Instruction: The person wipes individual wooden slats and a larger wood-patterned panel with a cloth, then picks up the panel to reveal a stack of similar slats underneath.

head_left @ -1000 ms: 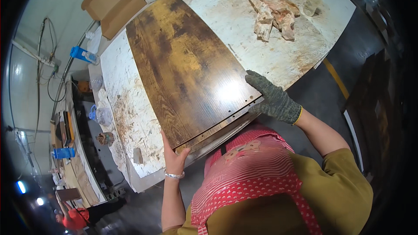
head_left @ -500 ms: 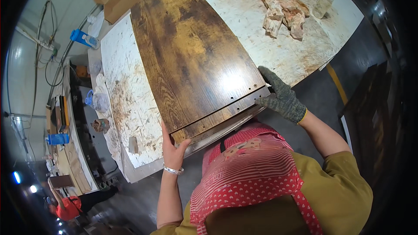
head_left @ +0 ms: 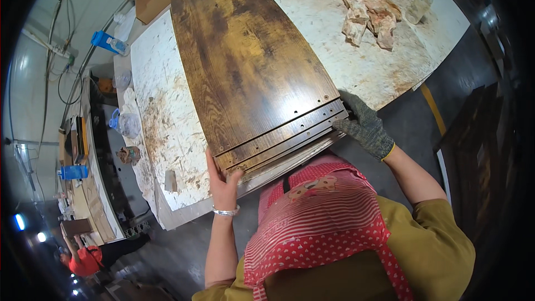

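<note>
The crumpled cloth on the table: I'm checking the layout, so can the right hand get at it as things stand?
Probably not now: the gloved right hand holds the stacked boards. If freed, only stained tabletop seems to separate it from the crumpled cloth.

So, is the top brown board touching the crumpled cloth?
Apart: in the head view, stained white tabletop shows between the top board and the crumpled cloth to its right.

Open passage runs between obstructing boards [head_left: 253, 61] and crumpled rag [head_left: 372, 15].
</note>
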Available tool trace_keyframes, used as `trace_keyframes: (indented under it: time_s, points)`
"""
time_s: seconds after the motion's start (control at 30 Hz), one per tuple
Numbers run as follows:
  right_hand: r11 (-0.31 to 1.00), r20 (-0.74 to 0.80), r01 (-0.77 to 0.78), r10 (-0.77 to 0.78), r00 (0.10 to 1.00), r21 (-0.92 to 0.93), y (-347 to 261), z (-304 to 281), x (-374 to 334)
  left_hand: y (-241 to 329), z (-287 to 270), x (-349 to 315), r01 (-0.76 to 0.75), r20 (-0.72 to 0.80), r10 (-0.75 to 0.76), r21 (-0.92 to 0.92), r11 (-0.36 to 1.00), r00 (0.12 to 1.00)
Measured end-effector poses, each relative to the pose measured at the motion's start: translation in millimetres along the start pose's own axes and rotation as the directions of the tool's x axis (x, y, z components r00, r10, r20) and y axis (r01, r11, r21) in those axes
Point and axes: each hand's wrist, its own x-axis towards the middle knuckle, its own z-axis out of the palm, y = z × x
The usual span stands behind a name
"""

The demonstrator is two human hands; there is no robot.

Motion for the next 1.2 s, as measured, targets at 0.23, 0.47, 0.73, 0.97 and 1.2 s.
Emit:
trace_keyframes:
  time_s: [0.23, 0.47, 0.73, 0.97, 1.2]
  points:
    - [0.999, -0.06, -0.043, 0.044, 0.997, 0.008, -3.1, 9.2, -4.7, -10.6, -2.2, -3.6, -0.038, 0.064, 0.028, 0.153, 0.987, 0.998]
    - [0.994, -0.085, -0.039, 0.03, 0.996, -0.104, -2.0, 12.0, -2.6, -12.3, -2.4, -4.0, -0.03, 0.041, 0.024, 0.155, 0.987, 0.999]
    - [0.987, -0.083, -0.034, 0.021, 0.996, -0.157, -9.6, 15.2, -2.1, -19.9, 6.0, -6.7, -0.01, -0.141, 0.046, 0.24, 0.971, 0.989]
    - [0.992, -0.005, 0.086, -0.087, 0.996, -0.091, 3.9, 7.7, -2.6, -34.0, -6.2, -7.0, -0.154, 0.035, 0.152, 0.356, 0.922, 0.988]
    - [0.982, -0.024, 0.018, -0.023, 0.999, -0.189, 7.8, 12.9, 0.5, -23.5, 4.7, -0.1, 0.085, -0.118, -0.061, 0.219, 0.972, 0.991]
